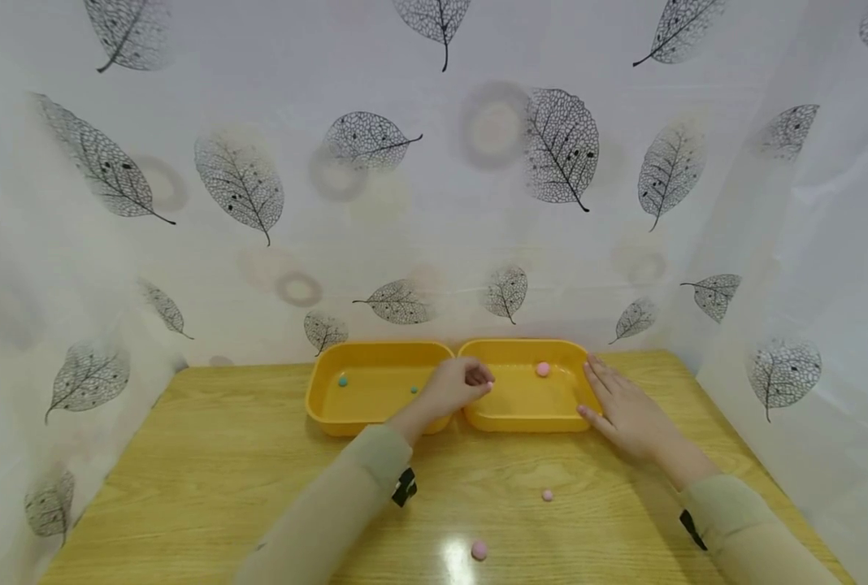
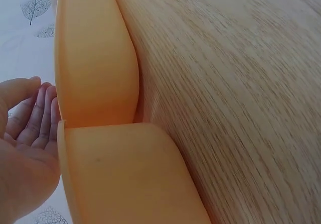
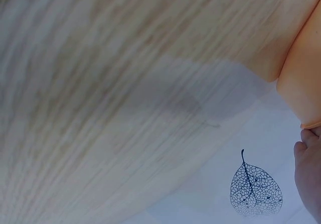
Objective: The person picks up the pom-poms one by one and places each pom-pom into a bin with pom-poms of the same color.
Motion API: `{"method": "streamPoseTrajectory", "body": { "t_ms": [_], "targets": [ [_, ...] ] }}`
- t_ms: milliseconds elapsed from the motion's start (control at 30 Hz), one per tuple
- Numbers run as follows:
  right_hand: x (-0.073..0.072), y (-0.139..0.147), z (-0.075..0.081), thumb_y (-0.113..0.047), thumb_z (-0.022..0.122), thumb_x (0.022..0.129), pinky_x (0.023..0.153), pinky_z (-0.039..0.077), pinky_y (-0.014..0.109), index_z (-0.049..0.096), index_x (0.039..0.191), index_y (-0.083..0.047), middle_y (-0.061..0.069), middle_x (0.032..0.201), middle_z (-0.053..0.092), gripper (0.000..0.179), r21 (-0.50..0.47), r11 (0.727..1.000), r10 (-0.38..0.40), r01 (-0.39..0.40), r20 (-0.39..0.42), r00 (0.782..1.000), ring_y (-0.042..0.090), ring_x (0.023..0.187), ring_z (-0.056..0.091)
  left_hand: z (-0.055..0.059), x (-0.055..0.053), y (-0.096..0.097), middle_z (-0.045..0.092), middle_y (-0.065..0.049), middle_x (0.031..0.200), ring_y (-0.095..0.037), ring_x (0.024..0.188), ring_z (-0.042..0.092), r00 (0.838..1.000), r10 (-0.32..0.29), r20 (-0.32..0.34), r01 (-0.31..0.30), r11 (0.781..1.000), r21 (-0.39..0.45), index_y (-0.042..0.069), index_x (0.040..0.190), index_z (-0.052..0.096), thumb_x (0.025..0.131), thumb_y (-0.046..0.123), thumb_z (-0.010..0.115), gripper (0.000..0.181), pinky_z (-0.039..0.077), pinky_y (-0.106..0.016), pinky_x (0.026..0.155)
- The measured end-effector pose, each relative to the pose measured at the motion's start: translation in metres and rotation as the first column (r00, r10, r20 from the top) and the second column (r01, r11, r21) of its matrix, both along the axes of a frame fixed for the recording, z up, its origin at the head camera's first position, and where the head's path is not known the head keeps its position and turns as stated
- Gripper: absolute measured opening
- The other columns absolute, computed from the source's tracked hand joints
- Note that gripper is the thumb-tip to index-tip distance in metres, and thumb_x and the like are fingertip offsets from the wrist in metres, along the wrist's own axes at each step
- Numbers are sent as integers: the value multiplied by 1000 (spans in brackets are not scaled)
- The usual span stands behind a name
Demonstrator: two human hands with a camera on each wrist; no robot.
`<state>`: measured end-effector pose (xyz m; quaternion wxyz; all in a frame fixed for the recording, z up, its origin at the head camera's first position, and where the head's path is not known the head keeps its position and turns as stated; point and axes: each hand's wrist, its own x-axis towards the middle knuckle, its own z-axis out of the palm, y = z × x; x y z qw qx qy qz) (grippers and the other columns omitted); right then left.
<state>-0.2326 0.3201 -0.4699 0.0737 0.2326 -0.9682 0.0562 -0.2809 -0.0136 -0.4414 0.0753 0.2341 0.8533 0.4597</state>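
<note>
Two yellow plastic trays stand side by side. My left hand [image 1: 452, 386] reaches over the left wall of the right tray [image 1: 529, 424], pinching a small pink ball [image 1: 489, 385] at its fingertips. In the left wrist view the left hand [image 2: 27, 143] shows beyond the trays' rims, and the ball cannot be made out. A pink ball [image 1: 543, 370] lies inside the right tray. My right hand [image 1: 627, 414] rests on that tray's right end with its fingers fairly straight. Two teal balls, one larger [image 1: 342, 381] and one smaller [image 1: 414, 390], lie in the left tray [image 1: 332, 426].
On the wooden table [image 1: 207, 471], in front of the trays, lie a small pink ball [image 1: 547, 495] and a larger pink piece [image 1: 479, 550] nearer to me. A white curtain [image 1: 434, 227] with a leaf print hangs behind the trays and along both sides.
</note>
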Motion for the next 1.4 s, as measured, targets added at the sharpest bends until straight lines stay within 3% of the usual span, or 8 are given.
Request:
{"method": "streamPoseTrajectory", "body": {
  "t_ms": [300,600,967,1400],
  "targets": [
    [0,-1,1,-43,53,111,125,33,66,31,161,11,31,172,24,77,6,1000,-5,5,4,1000,51,156,31,-4,-8,8,76,-10,101,-16,90,69,999,54,0,-54,998,-13,4,103,76,100,8,73,5,61,-25,81],
    [0,1,-1,-43,53,111,126,32,66,29,162,11,31,172,23,78,5,1000,-12,12,10,1000,51,157,30,-2,-9,11,78,-9,101,-19,92,71,994,108,7,-108,994,-13,5,104,79,100,9,75,7,62,-27,81],
    [0,0,0,-42,54,110,126,32,66,28,162,12,32,172,23,78,-1,1000,-8,8,5,1000,51,157,30,-5,-12,11,78,-13,108,-26,99,74,993,112,29,-113,993,17,-2,112,78,100,5,73,15,64,-32,86],
    [0,0,1,-41,53,111,126,31,66,30,160,13,33,171,23,78,-5,1000,-3,3,7,1000,52,156,30,-2,-8,8,79,-15,106,-25,96,73,991,117,62,-122,989,79,-3,112,78,100,4,73,15,64,-29,83]
  ]
}}
